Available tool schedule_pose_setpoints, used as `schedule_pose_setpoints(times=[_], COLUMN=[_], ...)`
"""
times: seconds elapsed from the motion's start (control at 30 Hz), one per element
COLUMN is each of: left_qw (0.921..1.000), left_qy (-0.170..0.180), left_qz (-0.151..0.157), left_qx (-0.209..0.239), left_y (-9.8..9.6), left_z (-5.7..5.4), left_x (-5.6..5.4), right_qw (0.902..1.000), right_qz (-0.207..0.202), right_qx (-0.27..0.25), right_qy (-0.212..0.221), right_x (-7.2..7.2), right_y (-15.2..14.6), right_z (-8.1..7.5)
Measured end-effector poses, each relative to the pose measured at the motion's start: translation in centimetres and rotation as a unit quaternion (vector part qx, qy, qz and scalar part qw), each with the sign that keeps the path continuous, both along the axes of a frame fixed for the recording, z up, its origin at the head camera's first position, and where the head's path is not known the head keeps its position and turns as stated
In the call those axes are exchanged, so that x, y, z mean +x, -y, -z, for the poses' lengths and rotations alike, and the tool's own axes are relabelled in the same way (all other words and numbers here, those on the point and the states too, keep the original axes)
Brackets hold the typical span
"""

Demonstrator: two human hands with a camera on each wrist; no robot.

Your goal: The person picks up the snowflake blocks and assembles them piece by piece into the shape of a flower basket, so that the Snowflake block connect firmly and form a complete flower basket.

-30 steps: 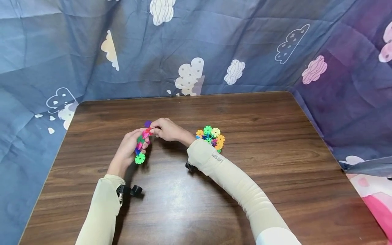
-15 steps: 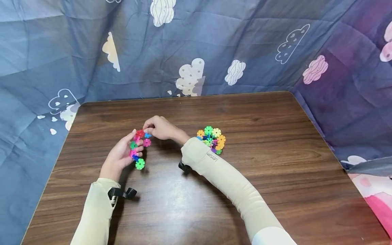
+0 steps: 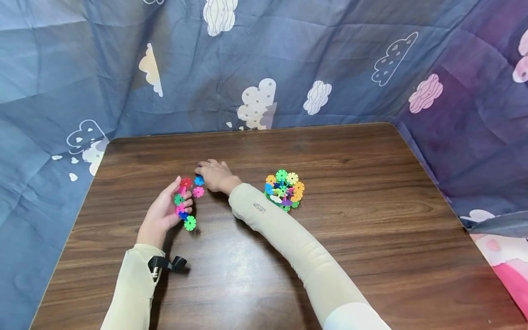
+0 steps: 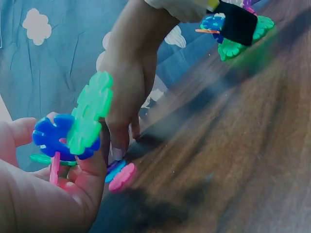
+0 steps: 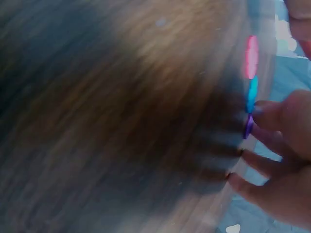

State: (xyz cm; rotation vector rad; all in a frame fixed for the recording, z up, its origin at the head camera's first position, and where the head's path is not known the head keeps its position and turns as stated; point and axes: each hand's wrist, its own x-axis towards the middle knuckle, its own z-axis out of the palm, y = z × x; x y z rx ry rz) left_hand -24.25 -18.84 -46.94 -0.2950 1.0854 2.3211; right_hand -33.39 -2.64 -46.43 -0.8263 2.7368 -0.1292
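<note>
My left hand point(image 3: 161, 211) holds a joined chain of plastic flower-shaped discs above the table. The chain includes a red disc point(image 3: 187, 182), a dark green disc point(image 3: 178, 199), pink discs, a blue disc point(image 4: 53, 136) and a bright green disc point(image 3: 190, 223) at the near end. My right hand point(image 3: 216, 175) reaches down to the table, fingertips on the wood and thumb and forefinger touching a purple disc point(image 5: 248, 127). Beside it lie a loose blue disc point(image 3: 199, 180) and a pink disc point(image 3: 198, 192). In the head view the right hand mostly covers the purple disc.
A rounded cluster of joined multicoloured discs point(image 3: 284, 190) stands on the wooden table point(image 3: 350, 220), right of my right forearm. Blue patterned cloth point(image 3: 185, 82) hangs behind the table's back edge. A black strap mount point(image 3: 167, 263) sticks out from my left wrist.
My right hand has left the red end of the chain and lowered to the loose discs. My left hand moved slightly left and nearer, still holding the chain.
</note>
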Motion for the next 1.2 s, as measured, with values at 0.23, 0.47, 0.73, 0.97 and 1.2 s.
schedule_pose_setpoints(times=[0.23, 0.47, 0.73, 0.97, 1.2], left_qw=[0.9975, 0.9975, 0.9971, 0.9946, 0.9922], left_qy=[-0.013, -0.014, -0.071, -0.095, -0.097], left_qz=[0.034, 0.034, 0.029, 0.016, 0.003], left_qx=[0.060, 0.060, -0.005, -0.037, -0.078], left_y=[-0.4, -0.7, -1.1, -1.8, -2.4], left_z=[-0.3, -0.3, -0.4, -0.9, -1.0], left_x=[-0.2, -0.3, -0.5, -0.6, -0.5], right_qw=[0.9977, 0.9927, 0.9212, 0.8159, 0.8236], right_qz=[0.013, 0.084, 0.157, 0.126, 0.104], right_qx=[-0.019, -0.086, -0.331, -0.456, -0.459], right_qy=[-0.064, 0.011, 0.131, 0.333, 0.317], right_x=[-0.4, -0.7, -0.4, 0.7, 1.5], right_y=[-0.7, -2.0, -3.3, -3.8, -4.2], right_z=[0.3, -0.3, -2.6, -3.2, -2.6])
